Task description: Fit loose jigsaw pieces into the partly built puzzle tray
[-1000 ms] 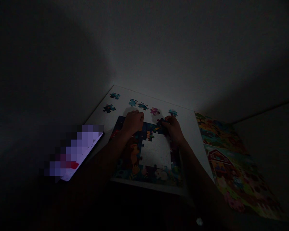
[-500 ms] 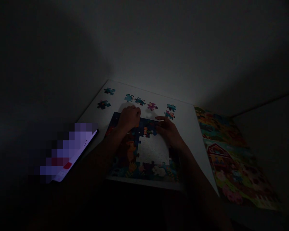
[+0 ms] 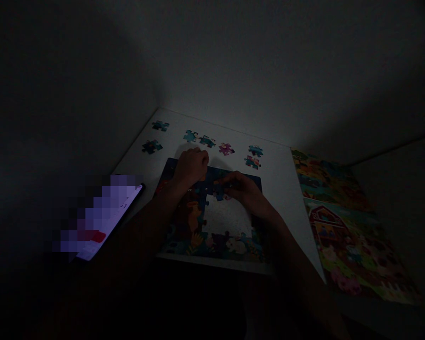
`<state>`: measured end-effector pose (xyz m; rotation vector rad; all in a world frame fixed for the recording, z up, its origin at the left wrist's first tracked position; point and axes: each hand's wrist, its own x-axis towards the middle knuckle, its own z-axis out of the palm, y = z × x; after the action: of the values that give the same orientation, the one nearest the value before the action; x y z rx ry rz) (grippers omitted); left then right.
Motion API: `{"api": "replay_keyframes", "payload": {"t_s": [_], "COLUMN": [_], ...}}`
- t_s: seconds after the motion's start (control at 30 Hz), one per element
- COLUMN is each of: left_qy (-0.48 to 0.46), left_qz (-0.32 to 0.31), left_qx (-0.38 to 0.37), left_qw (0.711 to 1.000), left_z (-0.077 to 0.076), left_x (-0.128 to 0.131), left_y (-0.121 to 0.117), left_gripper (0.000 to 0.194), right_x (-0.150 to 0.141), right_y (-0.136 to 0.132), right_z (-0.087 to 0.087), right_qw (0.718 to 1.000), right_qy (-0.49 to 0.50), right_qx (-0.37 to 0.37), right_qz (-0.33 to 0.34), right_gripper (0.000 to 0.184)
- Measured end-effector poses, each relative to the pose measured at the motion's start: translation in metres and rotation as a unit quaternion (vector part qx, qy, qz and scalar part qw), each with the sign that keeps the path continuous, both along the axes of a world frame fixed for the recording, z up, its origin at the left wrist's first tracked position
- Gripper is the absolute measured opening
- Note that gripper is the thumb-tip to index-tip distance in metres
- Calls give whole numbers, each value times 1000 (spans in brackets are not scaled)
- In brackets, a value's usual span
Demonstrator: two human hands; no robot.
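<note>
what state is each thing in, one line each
puzzle: part assembled, gap in the middle
seven loose pieces: lying off the puzzle
left hand: curled, over the puzzle's far edge
right hand: bent, at the gap's far edge, grip unclear
screen: lit
farm picture: dimly lit

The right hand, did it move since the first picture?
Yes. Against the pink puzzle piece, the right hand has moved left and closer to the person.

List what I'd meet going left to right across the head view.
Lit screen → upper-left loose puzzle piece → left hand → right hand → barn picture.
</note>
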<state>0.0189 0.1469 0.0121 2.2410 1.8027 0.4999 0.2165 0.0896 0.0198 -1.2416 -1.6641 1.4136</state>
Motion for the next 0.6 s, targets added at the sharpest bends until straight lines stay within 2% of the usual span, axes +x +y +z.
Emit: {"api": "replay_keyframes", "payload": {"t_s": [0.23, 0.43, 0.6], "left_qy": [-1, 3, -2], "left_qz": [0, 2, 4], "left_qx": [11, 18, 17], "left_qw": [1000, 1000, 1000], "left_z": [-6, -6, -5], "left_x": [-1, 0, 0], "left_y": [2, 1, 1], "left_gripper": [25, 27, 27], "right_x": [-2, -5, -7], "right_y": [-6, -9, -10], "right_z": [9, 6, 0], "right_qw": [998, 996, 995], "right_qy": [-21, -20, -17], "right_qx": [-27, -14, -27], "right_qz": [47, 87, 98], "right_gripper": [38, 24, 23]}}
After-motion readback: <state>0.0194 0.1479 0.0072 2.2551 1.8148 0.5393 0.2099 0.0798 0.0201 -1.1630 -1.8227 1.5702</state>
